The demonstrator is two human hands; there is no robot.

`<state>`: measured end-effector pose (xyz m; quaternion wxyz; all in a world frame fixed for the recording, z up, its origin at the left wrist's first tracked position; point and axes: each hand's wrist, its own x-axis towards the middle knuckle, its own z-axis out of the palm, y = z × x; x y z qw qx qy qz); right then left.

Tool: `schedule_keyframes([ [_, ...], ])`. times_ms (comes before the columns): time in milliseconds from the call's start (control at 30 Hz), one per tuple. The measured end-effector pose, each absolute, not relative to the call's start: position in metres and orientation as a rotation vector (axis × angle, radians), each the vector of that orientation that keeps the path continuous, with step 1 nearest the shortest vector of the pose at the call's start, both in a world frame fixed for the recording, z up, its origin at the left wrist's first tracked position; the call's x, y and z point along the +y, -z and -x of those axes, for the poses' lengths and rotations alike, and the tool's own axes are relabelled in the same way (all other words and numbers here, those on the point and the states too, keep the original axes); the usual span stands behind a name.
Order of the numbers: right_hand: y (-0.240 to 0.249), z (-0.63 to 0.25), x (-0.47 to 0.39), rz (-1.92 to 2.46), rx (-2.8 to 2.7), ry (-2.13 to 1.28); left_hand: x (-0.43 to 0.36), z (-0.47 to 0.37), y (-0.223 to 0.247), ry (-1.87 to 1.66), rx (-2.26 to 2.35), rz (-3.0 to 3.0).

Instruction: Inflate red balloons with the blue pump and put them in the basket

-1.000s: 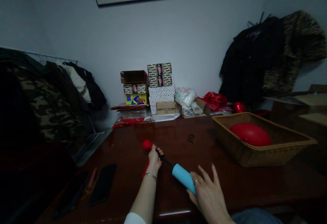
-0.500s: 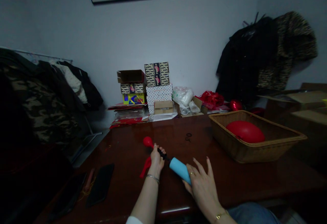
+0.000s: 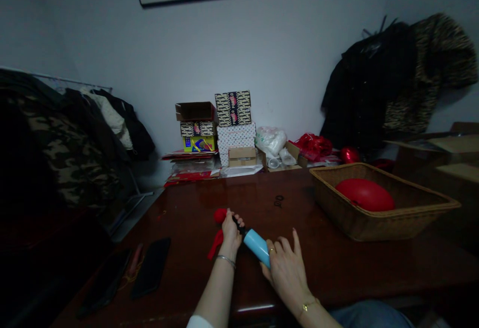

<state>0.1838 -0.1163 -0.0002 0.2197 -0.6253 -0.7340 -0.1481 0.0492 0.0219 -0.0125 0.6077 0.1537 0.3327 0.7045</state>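
Observation:
A light-blue hand pump (image 3: 257,246) with a black nozzle end lies between my two hands, above the brown table. My left hand (image 3: 232,228) is closed around the black end, where a small, partly filled red balloon (image 3: 220,215) sits at the nozzle. Gripping the blue body from the near end is my right hand (image 3: 286,268), its index finger stretched out. Under my left wrist a limp red balloon (image 3: 216,244) rests on the table. A large inflated red balloon (image 3: 364,194) lies in the wicker basket (image 3: 389,226) on the right.
Two dark phones (image 3: 151,268) and a reddish stick-like item (image 3: 135,259) lie at the table's left. A small dark looped item (image 3: 279,201) is near the middle. Stacked boxes (image 3: 235,138), plastic bags (image 3: 271,141) and red wrapping (image 3: 314,146) line the back.
My right hand and the blue pump body have moved closer to my left hand. More of the small red balloon is covered by my left hand. The view has shifted slightly.

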Motion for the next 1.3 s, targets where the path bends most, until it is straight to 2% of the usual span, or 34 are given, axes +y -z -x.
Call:
schedule_keyframes([
  [467, 0.007, -0.222, -0.148, 1.624, -1.99, 0.42, 0.031, -0.025, -0.005, -1.661, 0.663, -0.271],
  [900, -0.008, -0.194, -0.118, 1.659, -2.05, 0.459, 0.01, -0.048, 0.014, -1.631, 0.709, -0.332],
  [1300, -0.016, -0.175, -0.112, 1.706, -2.084, 0.375, 0.008, -0.047, 0.002, -1.66, 0.751, -0.389],
])
